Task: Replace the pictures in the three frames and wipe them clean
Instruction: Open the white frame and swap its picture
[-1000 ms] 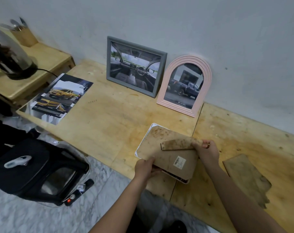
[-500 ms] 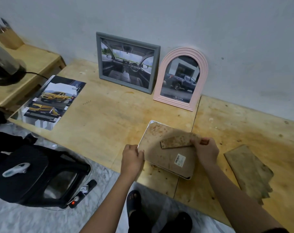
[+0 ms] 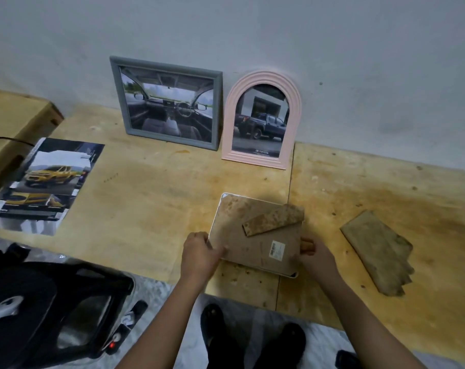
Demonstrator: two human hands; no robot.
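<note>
A black stool stands on the marble floor near a low wooden shelf.

wall: pale grey | table: stained plywood | floor: pale marble

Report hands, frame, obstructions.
Left hand and right hand grip face-down white frame with brown cardboard back by its sides. Folded tan cloth lies apart, rightward. Nothing blocking.

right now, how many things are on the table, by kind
picture frames: 3 (grey frame, pink frame, white frame lying face down)
printed car sheet: 1
cloth: 1
total: 5
</note>
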